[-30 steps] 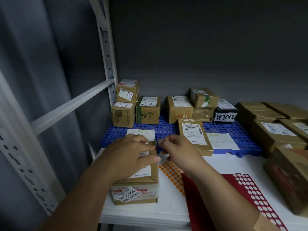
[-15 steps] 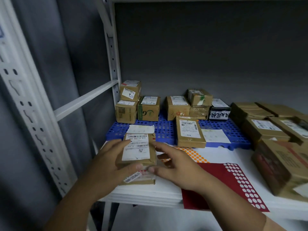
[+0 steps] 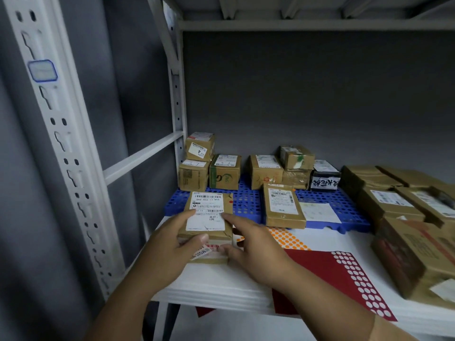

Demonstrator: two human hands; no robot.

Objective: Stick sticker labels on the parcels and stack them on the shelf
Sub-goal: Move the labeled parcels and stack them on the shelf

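nearest to us, our left hand [image 3: 170, 244] grips the left side of a small cardboard parcel [image 3: 209, 217], thumb curled over its near top edge and fingers on the white shipping label [image 3: 206, 211] that covers most of its top. our right hand [image 3: 256, 247] holds the parcel's right side, index finger stretched across the label's right edge and thumb pressed against the near right corner. the parcel is tilted up toward us at the front left of the white shelf [image 3: 221, 289], and it sits on or just above a second flat parcel [image 3: 209, 254] with a red and white label; we cannot tell whether the two touch. a small red dot sticker [image 3: 230, 201] shows near the held parcel's far right corner.

just right of our hands lies a red sticker sheet [image 3: 320, 264] with rows of empty white circles, overhanging the shelf's front edge, and beyond it an orange dot sticker sheet [image 3: 285, 238]. at the right edge a large brown carton [image 3: 416, 257] rests on the shelf.

farther back a blue perforated plastic pallet [image 3: 246, 200] carries a flat labelled parcel [image 3: 283, 205] with a white paper slip [image 3: 320, 212] beside it. along the back stand small boxes: a stack of two boxes [image 3: 197, 163] at the left, a green-printed box [image 3: 225, 172], more brown boxes [image 3: 267, 172] and a black and white box [image 3: 325, 178]. flat brown cartons [image 3: 384, 185] are stacked at the right. a grey wall [image 3: 307, 94] closes the back, and the white metal upright [image 3: 61, 143] stands at the left.
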